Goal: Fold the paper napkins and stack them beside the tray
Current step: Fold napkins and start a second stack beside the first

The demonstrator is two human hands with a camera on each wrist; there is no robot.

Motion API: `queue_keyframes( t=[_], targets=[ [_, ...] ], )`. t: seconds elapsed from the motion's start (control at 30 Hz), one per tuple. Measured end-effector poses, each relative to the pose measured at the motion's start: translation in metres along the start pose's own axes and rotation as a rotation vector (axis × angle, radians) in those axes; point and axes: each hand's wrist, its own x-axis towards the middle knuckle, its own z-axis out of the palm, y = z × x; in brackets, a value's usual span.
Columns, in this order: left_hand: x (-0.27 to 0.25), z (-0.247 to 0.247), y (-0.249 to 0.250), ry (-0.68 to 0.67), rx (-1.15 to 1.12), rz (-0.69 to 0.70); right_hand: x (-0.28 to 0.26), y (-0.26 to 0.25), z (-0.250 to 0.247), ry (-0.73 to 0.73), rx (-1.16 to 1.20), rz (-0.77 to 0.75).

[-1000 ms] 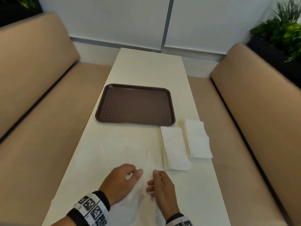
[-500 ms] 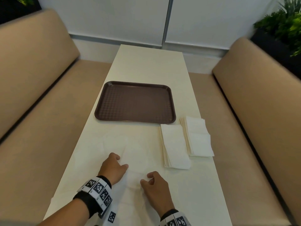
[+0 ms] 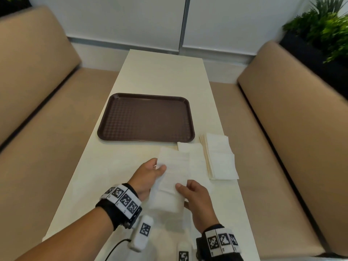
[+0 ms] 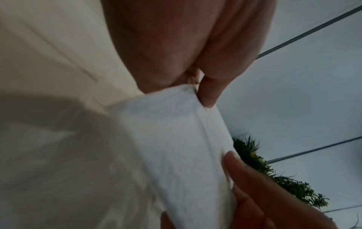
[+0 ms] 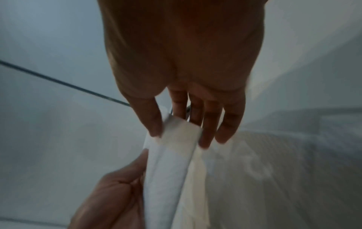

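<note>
Both hands pinch the folded napkin; only head view shows tray.

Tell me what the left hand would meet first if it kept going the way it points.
Probably the nearer napkin stack: the left hand, pinching the folded napkin, points forward-right toward it. Depth is unclear.

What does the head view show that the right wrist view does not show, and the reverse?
Only the head view shows the brown tray, empty on the table, and two napkin stacks near its right front corner.

Only the right wrist view shows, from below, the right hand's thumb pinching the folded napkin against the fingers.

Both show the left hand and right hand holding this napkin between them, lifted off the table.
</note>
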Motion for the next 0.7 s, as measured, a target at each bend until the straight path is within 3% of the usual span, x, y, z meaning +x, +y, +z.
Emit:
queue_keyframes(
  t=[0.23,0.47,0.7],
  targets=[
    [0.037,0.029,0.008,-0.006,-0.032,-0.012,0.007,-0.009,-0.027,0.132,-0.045,0.039],
    [0.086,0.047,0.009,0.142,0.346,0.074,0.044,-0.024,-0.05,0.316,-0.128,0.082],
    [0.107,0.048,0.0,0.141,0.715,0.142,0.059,-0.011,-0.056,0.458,-0.254,0.07]
  ],
)
